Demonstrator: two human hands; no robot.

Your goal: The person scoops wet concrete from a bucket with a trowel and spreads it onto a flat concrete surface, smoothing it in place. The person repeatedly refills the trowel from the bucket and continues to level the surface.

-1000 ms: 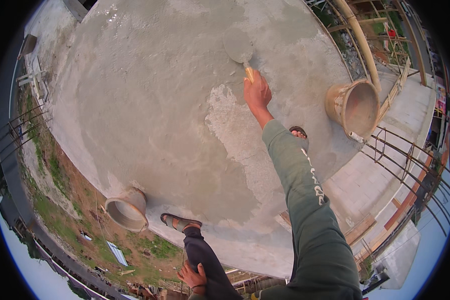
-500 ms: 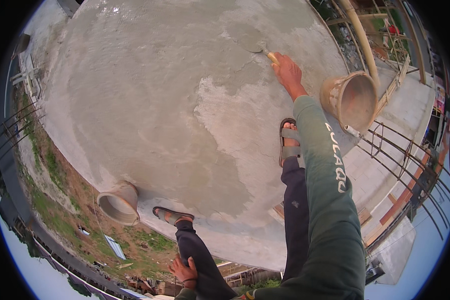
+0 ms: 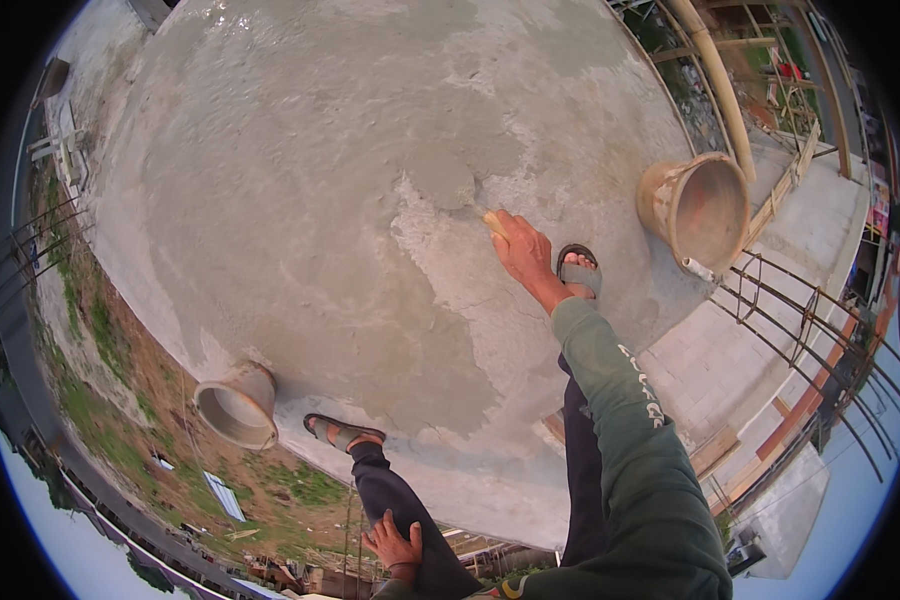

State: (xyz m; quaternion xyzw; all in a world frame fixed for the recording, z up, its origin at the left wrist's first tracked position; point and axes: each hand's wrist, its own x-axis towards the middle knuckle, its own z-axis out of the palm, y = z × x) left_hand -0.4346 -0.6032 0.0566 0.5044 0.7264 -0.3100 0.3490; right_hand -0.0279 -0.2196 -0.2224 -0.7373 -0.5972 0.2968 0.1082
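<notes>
My right hand (image 3: 523, 258) is closed around the wooden handle of a trowel (image 3: 493, 223). Its blade lies low against the slab and is hard to tell from the grey mortar around it. Wet mortar (image 3: 290, 210) covers much of the concrete slab (image 3: 480, 285), with a paler, rougher patch beside the trowel. My left hand (image 3: 394, 545) rests on my left leg near the knee, fingers spread and holding nothing.
A mortar-stained bucket (image 3: 653, 200) lies tipped at the right edge. Another bucket (image 3: 260, 385) sits at the lower left edge, above a drop to grassy ground. Bare rebar (image 3: 805, 335) sticks out at right, near a bamboo pole (image 3: 715, 80). My sandalled feet stand on the slab.
My right hand has drawn the trowel back toward me and a little left, from the far mortar to the pale patch's edge. My left hand has shifted slightly right on the leg.
</notes>
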